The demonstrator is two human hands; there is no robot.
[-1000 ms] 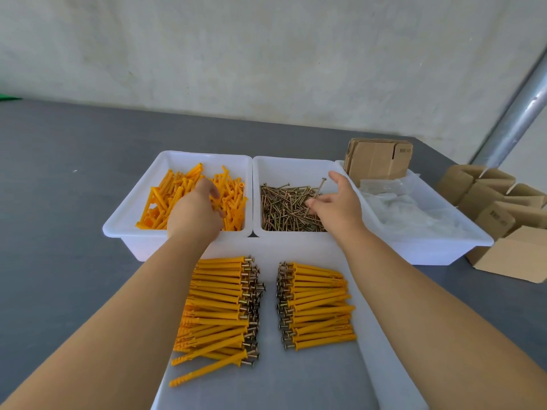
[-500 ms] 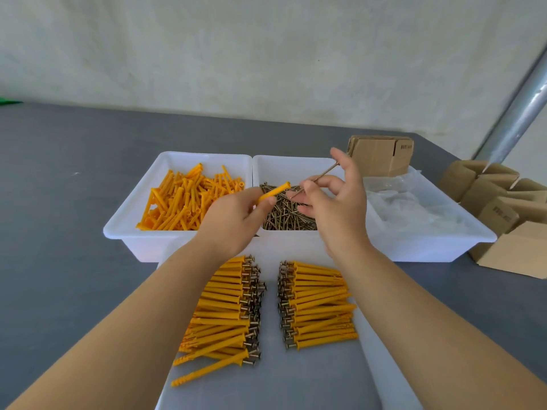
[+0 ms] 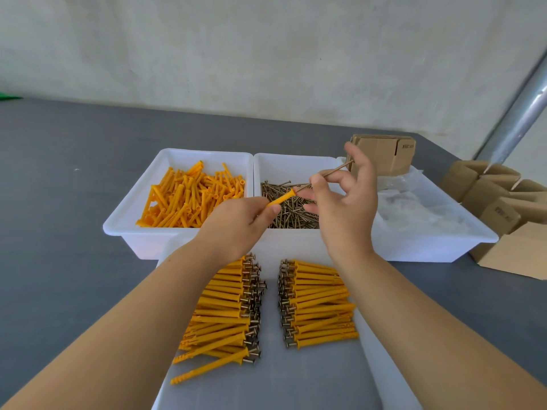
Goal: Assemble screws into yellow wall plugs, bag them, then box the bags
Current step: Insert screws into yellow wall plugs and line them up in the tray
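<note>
The left hand [image 3: 236, 224] is gripping a plug [image 3: 281, 198] above the screw bin [image 3: 296, 164], open end facing right. The right hand [image 3: 344, 199] fingers are pinching a screw [image 3: 328, 174], aligning its tip with the opening for insertion.

Matt yellow plastic plugs [image 3: 189, 196], dull brass-toned metal screws [image 3: 291, 214], glossy white plastic bins [image 3: 124, 229], brown cardboard boxes [image 3: 381, 152] on a matt grey bench [image 3: 59, 187].
</note>
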